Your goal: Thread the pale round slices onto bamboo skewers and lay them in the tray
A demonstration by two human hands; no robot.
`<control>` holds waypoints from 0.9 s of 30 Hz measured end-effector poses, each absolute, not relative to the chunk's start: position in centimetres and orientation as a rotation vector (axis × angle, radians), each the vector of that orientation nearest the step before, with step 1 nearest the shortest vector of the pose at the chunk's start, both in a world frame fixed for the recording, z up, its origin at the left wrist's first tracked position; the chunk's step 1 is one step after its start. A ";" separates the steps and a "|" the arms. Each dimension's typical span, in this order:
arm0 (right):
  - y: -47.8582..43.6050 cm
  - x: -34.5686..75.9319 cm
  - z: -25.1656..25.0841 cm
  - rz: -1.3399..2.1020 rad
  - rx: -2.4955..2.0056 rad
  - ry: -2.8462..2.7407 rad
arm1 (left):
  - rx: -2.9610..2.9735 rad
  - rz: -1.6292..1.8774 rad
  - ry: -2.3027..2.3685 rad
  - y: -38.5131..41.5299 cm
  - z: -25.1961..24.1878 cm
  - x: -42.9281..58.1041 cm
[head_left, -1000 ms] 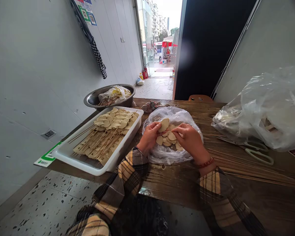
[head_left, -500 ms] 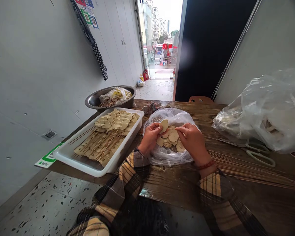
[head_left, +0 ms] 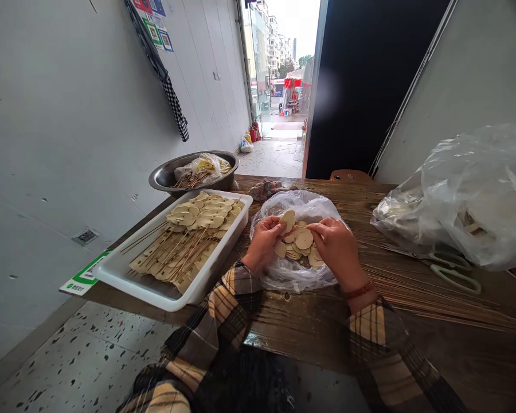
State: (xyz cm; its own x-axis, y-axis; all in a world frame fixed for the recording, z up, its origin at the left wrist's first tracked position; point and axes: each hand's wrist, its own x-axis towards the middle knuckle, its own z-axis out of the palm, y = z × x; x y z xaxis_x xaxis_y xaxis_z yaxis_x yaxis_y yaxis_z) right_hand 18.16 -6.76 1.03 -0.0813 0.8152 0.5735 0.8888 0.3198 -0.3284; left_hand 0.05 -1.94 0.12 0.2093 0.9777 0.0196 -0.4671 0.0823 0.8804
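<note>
Between the thumb and fingers of my left hand is a thin, pale round slice, tilted on edge. My right hand pinches a thin wooden skewer, whose tip points left at the slice; whether it has pierced the slice I cannot tell. Both hands are over an open clear plastic bag holding a heap of loose pale slices. To the left, a white plastic tray holds skewered slices laid in overlapping rows, sticks toward me.
A metal basin with bagged sticks stands behind the tray. Loose skewers lie on the wooden table right of my hand, near green-handled scissors. A large plastic bag sits at the far right. A crumpled cloth-like bundle lies behind the slices.
Almost nothing differs. Both hands keep their place with the slice and the skewer; the whole view has shifted very slightly.
</note>
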 end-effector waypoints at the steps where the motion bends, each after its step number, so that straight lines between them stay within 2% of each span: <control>1: -6.8 18.1 1.0 -0.143 -1.513 -1.903 | 0.913 1.221 0.714 -2.0 0.1 0.1; 13: -7.3 17.3 1.2 -0.169 -1.654 -1.873 | 0.861 1.186 0.692 -2.2 -0.1 0.5; 27: -7.1 16.8 0.9 -0.079 -1.572 -1.845 | 0.867 1.162 0.673 -2.5 0.2 0.5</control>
